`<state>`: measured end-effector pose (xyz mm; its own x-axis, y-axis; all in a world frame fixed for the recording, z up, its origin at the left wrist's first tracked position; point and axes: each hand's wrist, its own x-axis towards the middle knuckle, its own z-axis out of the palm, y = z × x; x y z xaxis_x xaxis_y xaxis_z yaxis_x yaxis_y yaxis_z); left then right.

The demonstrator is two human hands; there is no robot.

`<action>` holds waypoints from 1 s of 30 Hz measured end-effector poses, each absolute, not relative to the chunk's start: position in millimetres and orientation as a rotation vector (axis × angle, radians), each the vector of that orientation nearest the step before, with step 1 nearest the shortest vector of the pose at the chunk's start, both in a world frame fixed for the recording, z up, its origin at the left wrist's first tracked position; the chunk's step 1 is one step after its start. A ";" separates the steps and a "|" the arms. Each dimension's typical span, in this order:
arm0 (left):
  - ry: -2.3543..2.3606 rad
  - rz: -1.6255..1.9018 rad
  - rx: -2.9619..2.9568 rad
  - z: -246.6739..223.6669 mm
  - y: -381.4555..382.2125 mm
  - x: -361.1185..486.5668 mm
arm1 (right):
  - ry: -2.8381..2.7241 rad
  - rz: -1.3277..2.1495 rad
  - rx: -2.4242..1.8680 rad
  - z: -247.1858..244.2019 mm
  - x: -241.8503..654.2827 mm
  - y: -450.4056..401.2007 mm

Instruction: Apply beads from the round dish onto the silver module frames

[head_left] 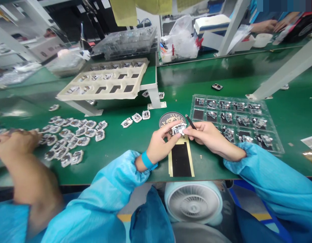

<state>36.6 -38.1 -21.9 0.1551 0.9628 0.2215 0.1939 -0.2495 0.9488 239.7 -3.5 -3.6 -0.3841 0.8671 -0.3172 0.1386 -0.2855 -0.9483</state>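
Between the thumb and fingers of my left hand (161,142) is a small white and silver part (178,129), held above the green table. My right hand (208,135) is closed round a thin black tool (190,121), and its fingertips meet the right side of the part. Just behind the part sits a round dish (168,116) of small pale pieces. Below my hands lies a black pad (181,160) with yellow tape along its edges. A clear tray (276,135) of metal parts stands to the right, partly behind my right hand.
Several white parts (69,137) lie on the left of the table (125,143), beside another person's arm (24,158). A cream tray (100,96) rests on a raised shelf. A slanted white post (284,72) stands at the right. One small part (217,86) lies farther back.
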 end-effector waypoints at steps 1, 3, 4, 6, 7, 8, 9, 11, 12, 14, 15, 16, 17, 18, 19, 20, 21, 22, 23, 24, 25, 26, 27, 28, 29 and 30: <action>1.161 1.174 1.649 -21.1 -38.3 36.4 | -1.410 1.722 -1.283 -4.9 240.1 -3.5; 1.195 1.176 1.736 -19.0 -38.7 36.0 | -1.410 1.721 -1.285 -7.4 241.0 -3.6; 1.205 1.175 1.769 -18.1 -38.9 35.9 | -1.409 1.727 -1.284 -8.3 241.3 -3.6; 1.209 1.177 1.792 -17.1 -39.0 35.8 | -1.406 1.733 -1.282 -9.3 241.8 -3.5; 1.209 1.178 1.782 -17.2 -38.9 35.8 | -1.404 1.731 -1.281 -9.3 242.0 -3.4; 1.207 1.176 1.764 -17.7 -38.7 35.7 | -1.403 1.727 -1.280 -9.0 242.0 -3.3; 1.205 1.175 1.747 -18.3 -38.5 35.7 | -1.403 1.721 -1.280 -8.4 242.0 -3.3; 1.207 1.173 1.731 -19.4 -38.3 35.6 | -1.403 1.710 -1.277 -6.7 241.8 -3.3; 1.213 1.172 1.739 -19.6 -38.5 35.6 | -1.404 1.710 -1.273 -5.8 241.5 -3.3; 1.225 1.183 1.780 -19.0 -39.2 36.0 | -1.413 1.720 -1.263 -4.4 240.6 -3.5; 1.232 1.190 1.796 -18.3 -39.6 36.3 | -1.423 1.721 -1.260 -4.1 240.0 -3.6; 1.237 1.197 1.793 -17.5 -39.7 36.7 | -1.433 1.694 -1.254 -4.1 239.2 -3.7; 1.235 1.207 1.756 -16.8 -39.5 37.0 | -1.439 1.638 -1.239 -4.5 238.4 -3.8; 1.214 1.213 1.680 -16.3 -38.9 37.3 | -1.441 1.566 -1.212 -5.2 237.6 -3.8; 1.174 1.209 1.573 -16.0 -37.9 37.4 | -1.444 1.499 -1.175 -6.2 236.7 -3.8; 1.117 1.191 1.453 -15.9 -36.4 37.3 | -1.445 1.450 -1.135 -7.3 236.0 -3.7; 1.053 1.162 1.339 -16.0 -34.8 37.1 | -1.445 1.431 -1.096 -8.4 235.4 -3.6; 0.991 1.128 1.247 -16.2 -33.2 36.8 | -1.447 1.443 -1.065 -9.3 235.0 -3.4; 0.943 1.093 1.182 -16.4 -31.7 36.4 | -1.447 1.471 -1.050 -10.1 234.8 -3.2; 0.911 1.068 1.141 -16.7 -30.5 36.1 | -1.442 1.491 -1.044 -10.6 234.7 -2.9; 0.892 1.055 1.116 -16.9 -29.8 35.9 | -1.432 1.502 -1.042 -10.9 234.8 -2.7; 0.878 1.051 1.100 -17.1 -29.4 35.9 | -1.422 1.511 -1.041 -11.0 235.0 -2.4; 0.867 1.052 1.089 -17.4 -29.3 36.0 | -1.416 1.519 -1.040 -11.0 235.2 -2.1; 0.860 1.056 1.083 -17.8 -29.5 36.1 | -1.413 1.525 -1.038 -11.0 235.4 -1.9; 0.856 1.063 1.082 -18.2 -29.7 36.3 | -1.417 1.529 -1.035 -10.9 235.5 -1.6; 0.859 1.071 1.086 -18.7 -30.0 36.4 | -1.428 1.528 -1.033 -10.9 235.6 -1.3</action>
<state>36.4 -30.0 -18.7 0.2754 0.9607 -0.0354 -0.2432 0.1053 0.9642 235.6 -1.3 -10.9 -0.3589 0.9322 -0.0470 -0.0161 -0.0565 -0.9983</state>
